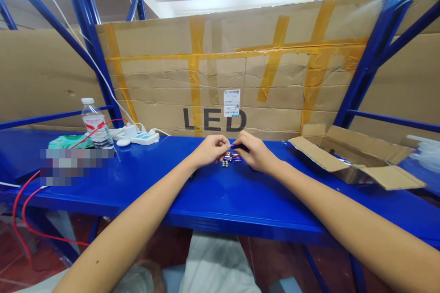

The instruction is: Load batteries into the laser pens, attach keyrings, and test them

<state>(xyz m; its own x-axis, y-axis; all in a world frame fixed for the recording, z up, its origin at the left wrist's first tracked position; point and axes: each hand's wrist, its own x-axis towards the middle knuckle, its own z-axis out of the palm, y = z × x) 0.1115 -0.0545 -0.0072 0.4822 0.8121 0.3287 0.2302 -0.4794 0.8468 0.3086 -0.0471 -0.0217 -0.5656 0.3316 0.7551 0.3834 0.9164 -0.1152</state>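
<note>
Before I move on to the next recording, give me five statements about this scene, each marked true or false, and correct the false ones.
1. The right hand holds a small blue piece. True.
2. The open cardboard box stands to the left of both hands. False: it stands to their right.
3. Small round metallic pieces lie on the blue table by the hands. True.
4. The plastic bottle has no cap. False: a white cap is on it.
5. The large black letters on the cardboard panel read LED. True.
</note>
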